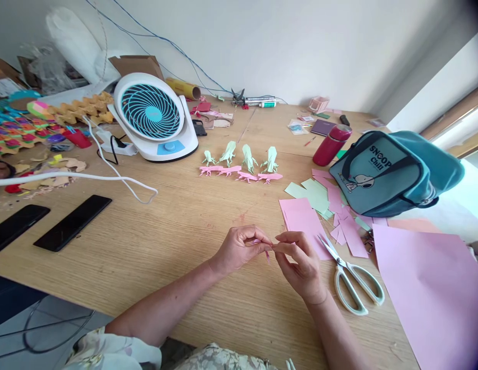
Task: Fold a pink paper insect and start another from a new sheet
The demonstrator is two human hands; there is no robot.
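My left hand [239, 247] pinches a small folded piece of pink paper [267, 255] between thumb and fingertips, just above the table. My right hand [300, 259] meets it there, fingertips closed at the same paper, most of which the fingers hide. Beyond the hands stands a row of pale green origami figures [247, 158], with pink origami figures [246, 177] lined up in front of them. Beside my right hand lie white-handled scissors [348, 280], their blades resting by a stack of pink paper [302, 216].
Pink and green paper scraps [344, 226] and a large pink sheet [431, 288] lie right, near a teal bag [381, 169] and red bottle [331, 145]. On the left are a fan [154, 115], a white cable [125, 180] and two phones [73, 222]. Another person's hand [0, 169] shows at far left.
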